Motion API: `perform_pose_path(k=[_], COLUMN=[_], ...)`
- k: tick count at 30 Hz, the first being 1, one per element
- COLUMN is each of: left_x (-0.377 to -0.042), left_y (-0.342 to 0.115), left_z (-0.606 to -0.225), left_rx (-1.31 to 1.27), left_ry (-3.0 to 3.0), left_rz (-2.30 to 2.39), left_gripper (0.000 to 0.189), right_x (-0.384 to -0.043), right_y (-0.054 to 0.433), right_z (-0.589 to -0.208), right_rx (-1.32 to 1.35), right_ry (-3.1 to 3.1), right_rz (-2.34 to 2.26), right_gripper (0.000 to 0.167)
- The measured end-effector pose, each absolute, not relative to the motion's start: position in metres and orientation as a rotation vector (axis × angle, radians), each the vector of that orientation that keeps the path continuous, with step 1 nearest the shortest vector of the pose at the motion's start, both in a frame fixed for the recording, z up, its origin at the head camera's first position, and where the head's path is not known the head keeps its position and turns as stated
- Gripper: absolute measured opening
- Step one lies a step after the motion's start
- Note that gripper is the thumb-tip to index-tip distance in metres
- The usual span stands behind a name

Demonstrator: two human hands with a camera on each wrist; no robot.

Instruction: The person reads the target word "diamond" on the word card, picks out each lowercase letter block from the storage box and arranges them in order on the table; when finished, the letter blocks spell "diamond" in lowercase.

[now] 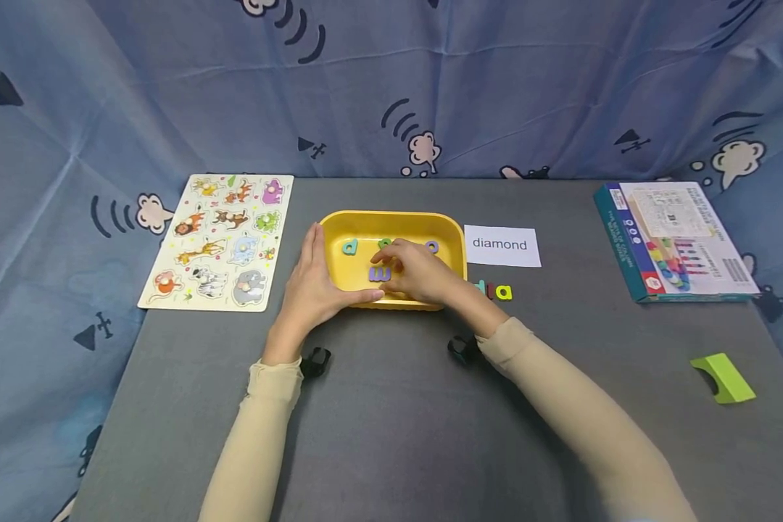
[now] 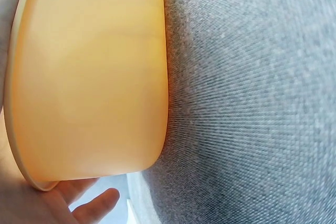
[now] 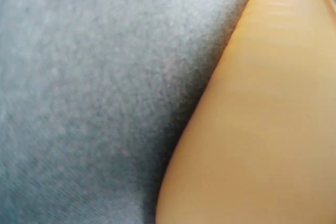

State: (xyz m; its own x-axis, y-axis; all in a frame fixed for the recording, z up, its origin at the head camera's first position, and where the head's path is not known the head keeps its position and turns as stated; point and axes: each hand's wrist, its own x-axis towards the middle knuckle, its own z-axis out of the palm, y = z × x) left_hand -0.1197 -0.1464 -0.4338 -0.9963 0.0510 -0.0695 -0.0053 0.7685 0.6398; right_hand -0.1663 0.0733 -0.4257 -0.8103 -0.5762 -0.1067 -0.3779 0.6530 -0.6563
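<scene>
"Fingers [image 1: 391,250] of my right hand [image 1: 425,274] are bent and point downward; whether they pinch anything, I cannot tell. Those of my left hand [image 1: 308,290] lie straight, thumb spread away from them."

"Noted. Surroundings, by size?"

"One grey table [image 1: 378,406]. At its left, an animal puzzle board [image 1: 218,233]; at its far right, a boxed set [image 1: 678,243]. Between them, a yellow tray [image 1: 391,219]. I find my left hand against the tray's left side, its thumb along the near rim; my right is over the interior."

"Smaller items?"

"Just beside the tray's right end, a white card [image 1: 502,257] printed 'diamond'. Below the card, a yellow letter [image 1: 504,293] and others partly behind my right wrist."

"And the piece nearest your fingers?"

"A purple letter [image 1: 380,274], m-like, on the tray floor near the front wall. It lies to the left of my right palm, just beside the bent fingertips, long axis running left to right. Contact is unconfirmed."

"Which hand is nearer?"

"My right, in my judgement; the left thumb is close too, but at the rim. The gap between right fingertips and letter is the relation that counts."
</scene>
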Motion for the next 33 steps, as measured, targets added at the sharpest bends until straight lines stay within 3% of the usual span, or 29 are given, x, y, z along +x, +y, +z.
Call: perform_pose_path(k=[15,33], left_x=[-0.118,-0.12], left_y=[-0.148,-0.147], left_z=[-0.434,-0.434], left_rx=[0.038,0.034], left_ry=[2.862,2.872], left_rz=[1.03,1.028], left_gripper=[0.151,0.153], right_x=[-0.171,-0.167], right_y=[0.068,0.092], right_z=[-0.437,-0.411], right_rx=[-0.812,-0.703], right_ry=[2.551,2.536], right_rz=[-0.897,-1.278], right_gripper=[0.034,0.027])
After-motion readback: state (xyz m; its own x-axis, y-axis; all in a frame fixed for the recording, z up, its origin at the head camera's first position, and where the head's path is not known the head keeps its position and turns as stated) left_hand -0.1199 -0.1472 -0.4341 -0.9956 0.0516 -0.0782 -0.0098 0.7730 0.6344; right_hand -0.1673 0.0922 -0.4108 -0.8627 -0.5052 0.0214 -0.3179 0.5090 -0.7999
